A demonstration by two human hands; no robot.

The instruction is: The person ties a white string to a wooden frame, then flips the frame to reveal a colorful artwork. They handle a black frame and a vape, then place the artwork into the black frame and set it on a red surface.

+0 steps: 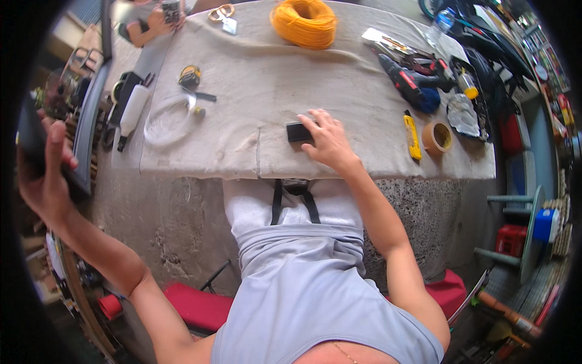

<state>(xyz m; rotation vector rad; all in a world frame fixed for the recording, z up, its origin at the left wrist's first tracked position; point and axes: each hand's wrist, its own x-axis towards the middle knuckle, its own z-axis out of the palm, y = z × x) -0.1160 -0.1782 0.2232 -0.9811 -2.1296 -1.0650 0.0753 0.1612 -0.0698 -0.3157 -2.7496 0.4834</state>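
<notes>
My left hand (48,176) is raised at the far left, its fingers around the edge of a dark flat panel (80,173). The panel's full shape is cut off at the picture's rim. On the cloth-covered table (242,79), close to the front edge, lies a small black box-like thing (296,132). My right hand (329,141) rests over its right end, thumb on the near side and index finger across the top. The other fingers stretch forward past it.
Left are a tape measure (190,77), coiled clear tubing (163,124) and a white bottle (133,110). Orange cord (304,24) lies at the back. Right are a cordless drill (407,83), yellow utility knife (412,136) and brown tape roll (437,138). Another person's hand (160,23) shows far left.
</notes>
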